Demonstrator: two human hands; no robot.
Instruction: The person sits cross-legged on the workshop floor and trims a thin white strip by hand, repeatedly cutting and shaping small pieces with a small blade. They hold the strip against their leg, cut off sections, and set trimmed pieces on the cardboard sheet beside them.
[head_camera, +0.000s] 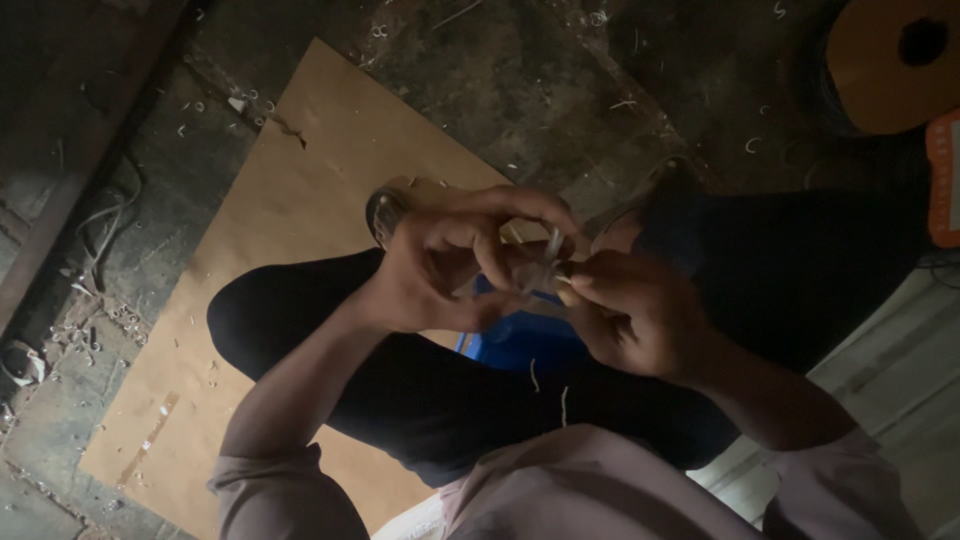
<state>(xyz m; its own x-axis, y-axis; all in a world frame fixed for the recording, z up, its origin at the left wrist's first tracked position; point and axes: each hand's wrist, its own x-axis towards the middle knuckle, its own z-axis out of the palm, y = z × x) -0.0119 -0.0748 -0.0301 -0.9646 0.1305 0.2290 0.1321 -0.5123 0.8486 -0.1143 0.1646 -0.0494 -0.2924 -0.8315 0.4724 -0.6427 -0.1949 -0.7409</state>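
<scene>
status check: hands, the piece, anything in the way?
Left hand and right hand both pinching a small pale curved wire piece over the lap. Blue plastic container beneath. Nothing blocking.

I am working in dim, warm light. My fingers are blurring softly and the small thing between them is hard to make out. The cardboard sheet is catching the most light, while my dark trousers and the floor are sinking into shadow.

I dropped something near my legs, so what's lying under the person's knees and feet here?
A sheet of brown cardboard lies on the dirty floor under the dark-trousered legs. A blue object shows beneath the hands; the legs cover the rest.
</scene>
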